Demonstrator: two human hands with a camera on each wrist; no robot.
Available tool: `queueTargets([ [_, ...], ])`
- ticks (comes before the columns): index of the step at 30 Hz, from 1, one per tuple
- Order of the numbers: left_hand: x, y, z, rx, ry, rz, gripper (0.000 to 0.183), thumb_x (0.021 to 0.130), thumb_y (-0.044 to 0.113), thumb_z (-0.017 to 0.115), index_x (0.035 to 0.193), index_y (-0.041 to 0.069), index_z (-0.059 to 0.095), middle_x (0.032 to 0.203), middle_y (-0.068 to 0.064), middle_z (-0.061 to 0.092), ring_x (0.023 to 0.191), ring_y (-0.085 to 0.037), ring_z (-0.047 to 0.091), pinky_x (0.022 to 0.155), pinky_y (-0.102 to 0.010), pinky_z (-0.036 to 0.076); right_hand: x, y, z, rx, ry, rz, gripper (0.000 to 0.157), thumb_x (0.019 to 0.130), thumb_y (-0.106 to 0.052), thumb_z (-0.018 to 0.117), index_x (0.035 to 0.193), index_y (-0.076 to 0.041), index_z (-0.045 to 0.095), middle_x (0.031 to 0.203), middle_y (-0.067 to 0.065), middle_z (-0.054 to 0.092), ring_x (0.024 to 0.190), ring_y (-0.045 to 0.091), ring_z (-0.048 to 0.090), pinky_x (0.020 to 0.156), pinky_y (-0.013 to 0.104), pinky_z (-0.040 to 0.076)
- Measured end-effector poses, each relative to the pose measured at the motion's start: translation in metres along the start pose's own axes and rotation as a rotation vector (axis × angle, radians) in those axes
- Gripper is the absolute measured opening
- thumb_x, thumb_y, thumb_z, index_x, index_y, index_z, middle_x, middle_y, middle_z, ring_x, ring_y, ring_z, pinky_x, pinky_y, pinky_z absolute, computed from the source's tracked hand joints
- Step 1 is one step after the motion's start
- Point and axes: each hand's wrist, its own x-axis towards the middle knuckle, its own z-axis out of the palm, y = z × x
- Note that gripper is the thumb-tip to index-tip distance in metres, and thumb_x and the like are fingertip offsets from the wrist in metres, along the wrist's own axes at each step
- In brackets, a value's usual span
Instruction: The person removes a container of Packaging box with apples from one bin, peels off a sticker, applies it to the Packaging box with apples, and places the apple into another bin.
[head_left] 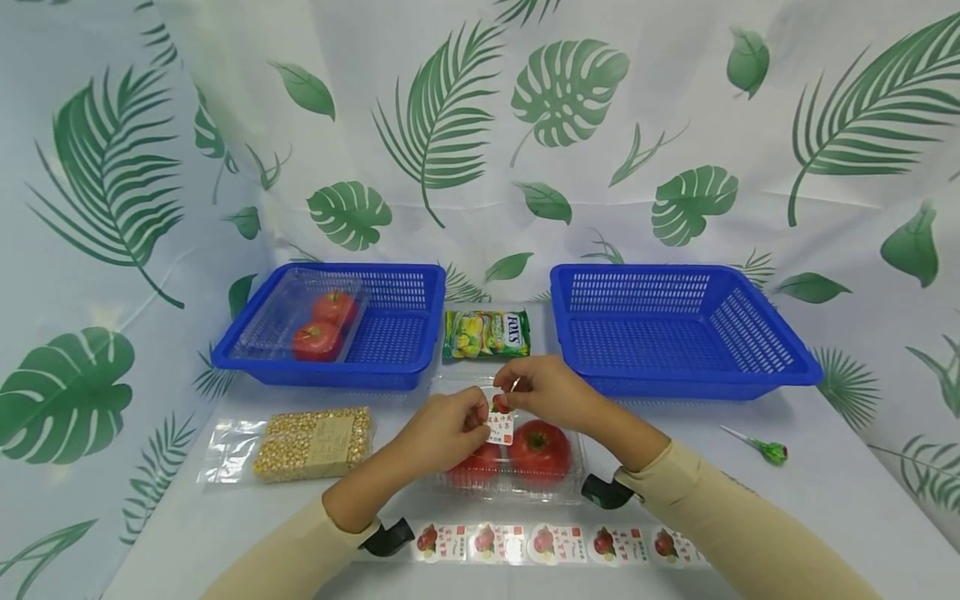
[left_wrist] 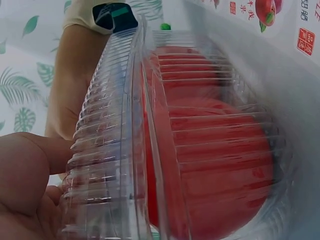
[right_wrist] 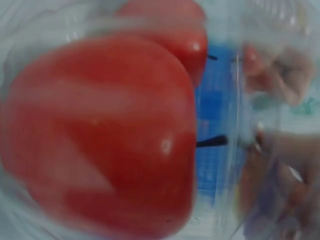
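Note:
Both hands hold a small white apple label (head_left: 498, 429) over a clear plastic clamshell box (head_left: 517, 493) in the middle of the table. My left hand (head_left: 438, 429) pinches the label's left side. At its upper right, the fingers of my right hand (head_left: 553, 393) grip it. Two red apples, a right one (head_left: 540, 452) and a left one (head_left: 474, 468), lie inside the box, the left one partly hidden by the hand and label. The left wrist view shows the box's ribbed wall (left_wrist: 102, 165) close up; an apple (right_wrist: 100, 140) fills much of the blurred right wrist view.
A strip of apple labels (head_left: 525, 546) lies at the front. Behind stand a left blue basket (head_left: 397, 379) with another box of apples (head_left: 317, 340), a right blue basket (head_left: 675, 387) and a candy bag (head_left: 486, 335). Corn kernels (head_left: 315, 442) lie left, a lollipop (head_left: 771, 452) right.

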Motion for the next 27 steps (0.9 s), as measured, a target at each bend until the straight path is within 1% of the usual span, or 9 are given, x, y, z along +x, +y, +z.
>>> queueTargets([
  [2, 0.0001, 0.0003, 0.0003, 0.028, 0.001, -0.008, 0.015, 0.086, 0.011, 0.067, 0.086, 0.018, 0.054, 0.067, 0.012, 0.057, 0.062, -0.006, 0.054, 0.057, -0.024, 0.048, 0.0003, -0.0005, 0.0009, -0.008, -0.003, 0.000, 0.014, 0.090, -0.008, 0.070, 0.104, -0.008, 0.070, 0.080, -0.004, 0.068, 0.077, 0.025, 0.067, 0.061, 0.029, 0.055],
  [4, 0.0004, 0.0005, 0.0003, 0.048, 0.001, -0.008, 0.015, 0.086, 0.011, 0.067, 0.085, 0.018, 0.054, 0.067, 0.012, 0.056, 0.061, -0.005, 0.053, 0.055, -0.024, 0.047, 0.0005, -0.0008, 0.0017, -0.019, -0.002, -0.005, 0.015, 0.089, -0.007, 0.070, 0.104, -0.006, 0.070, 0.080, -0.005, 0.068, 0.076, 0.025, 0.067, 0.060, 0.028, 0.054],
  [8, 0.0022, -0.0003, 0.0005, 0.091, 0.001, 0.015, 0.014, 0.086, 0.012, 0.066, 0.085, 0.019, 0.054, 0.065, 0.011, 0.054, 0.058, -0.005, 0.049, 0.053, -0.024, 0.044, 0.0013, 0.0001, 0.0035, -0.044, 0.016, -0.015, 0.014, 0.089, -0.006, 0.070, 0.103, -0.005, 0.070, 0.080, -0.006, 0.068, 0.074, 0.015, 0.066, 0.063, 0.027, 0.055],
  [12, 0.0042, -0.0017, 0.0016, 0.141, 0.005, 0.045, 0.013, 0.086, 0.013, 0.066, 0.084, 0.020, 0.055, 0.063, 0.011, 0.051, 0.056, -0.005, 0.046, 0.050, -0.023, 0.040, 0.0029, 0.0014, 0.0048, -0.067, 0.028, -0.015, 0.014, 0.088, -0.005, 0.071, 0.101, -0.008, 0.071, 0.081, -0.008, 0.068, 0.074, 0.007, 0.063, 0.066, 0.026, 0.055],
  [17, 0.0066, -0.0012, 0.0033, 0.202, 0.017, 0.085, 0.012, 0.085, 0.013, 0.065, 0.082, 0.019, 0.055, 0.062, 0.012, 0.049, 0.056, -0.005, 0.044, 0.050, -0.024, 0.036, 0.0045, 0.0026, 0.0051, -0.105, 0.031, -0.015, 0.014, 0.087, -0.004, 0.072, 0.099, -0.010, 0.071, 0.081, -0.008, 0.068, 0.072, 0.006, 0.062, 0.065, 0.025, 0.054],
  [23, 0.0080, 0.0020, 0.0036, 0.247, 0.016, 0.094, 0.009, 0.083, 0.012, 0.064, 0.081, 0.017, 0.057, 0.062, 0.012, 0.049, 0.055, -0.005, 0.044, 0.054, -0.027, 0.037, 0.0061, 0.0041, 0.0056, -0.130, 0.025, 0.001, 0.015, 0.086, -0.006, 0.073, 0.100, -0.011, 0.072, 0.083, -0.008, 0.068, 0.074, 0.006, 0.062, 0.069, 0.025, 0.054],
  [27, 0.0077, 0.0037, 0.0033, 0.274, 0.015, 0.094, 0.009, 0.082, 0.013, 0.064, 0.081, 0.018, 0.057, 0.061, 0.012, 0.048, 0.054, -0.005, 0.043, 0.053, -0.026, 0.036, 0.0069, 0.0056, 0.0071, -0.133, 0.022, 0.009, 0.016, 0.087, -0.007, 0.073, 0.102, -0.011, 0.072, 0.086, -0.006, 0.069, 0.077, 0.006, 0.063, 0.071, 0.026, 0.055],
])
